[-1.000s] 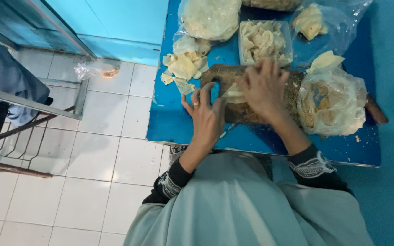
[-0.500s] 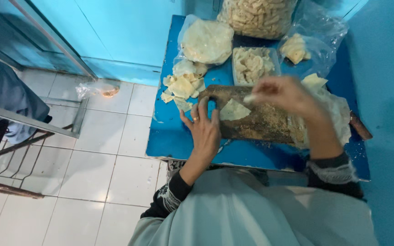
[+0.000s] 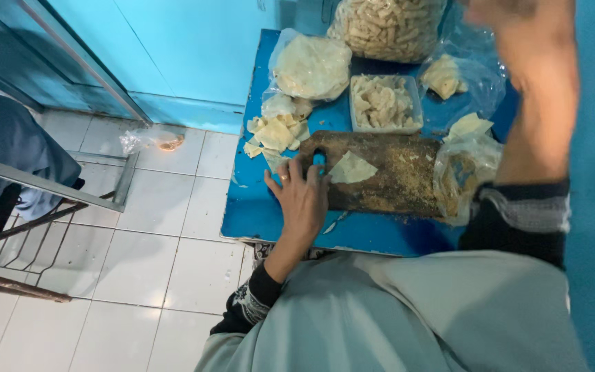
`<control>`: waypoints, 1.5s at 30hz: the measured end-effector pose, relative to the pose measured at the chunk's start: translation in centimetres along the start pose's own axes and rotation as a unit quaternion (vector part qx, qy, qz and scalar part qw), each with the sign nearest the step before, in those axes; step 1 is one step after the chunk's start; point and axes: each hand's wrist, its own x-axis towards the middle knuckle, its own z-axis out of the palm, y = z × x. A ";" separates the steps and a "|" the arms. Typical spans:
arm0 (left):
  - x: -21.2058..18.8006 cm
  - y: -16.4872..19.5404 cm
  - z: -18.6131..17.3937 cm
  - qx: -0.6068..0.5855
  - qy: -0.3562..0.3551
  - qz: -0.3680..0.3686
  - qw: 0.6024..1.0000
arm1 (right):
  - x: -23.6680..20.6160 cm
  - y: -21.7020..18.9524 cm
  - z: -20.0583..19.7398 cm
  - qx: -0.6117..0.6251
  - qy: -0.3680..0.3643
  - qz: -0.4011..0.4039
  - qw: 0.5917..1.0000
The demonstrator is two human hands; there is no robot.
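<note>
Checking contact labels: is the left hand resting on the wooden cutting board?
Yes, the left hand lies flat on the near-left edge of the wooden cutting board, beside a triangular dough piece.

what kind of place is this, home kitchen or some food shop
Probably a small home or cottage food-prep corner, not a fitted kitchen: a low blue table on tiled floor, a worn wooden cutting board with a dough wrapper by the left hand, and plastic bags of pale snack pieces.
</note>
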 end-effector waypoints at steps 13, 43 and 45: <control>2.3 1.7 -0.4 -0.101 -0.043 -0.016 0.994 | -19.0 1.9 1.0 0.055 -0.133 0.140 0.980; 0.4 1.8 -0.8 0.033 -0.035 0.029 0.998 | -21.2 3.6 1.5 0.013 -0.207 0.217 0.954; 0.4 1.6 -0.6 -0.001 -0.048 0.013 0.999 | -21.2 3.6 0.9 0.015 -0.236 0.194 0.952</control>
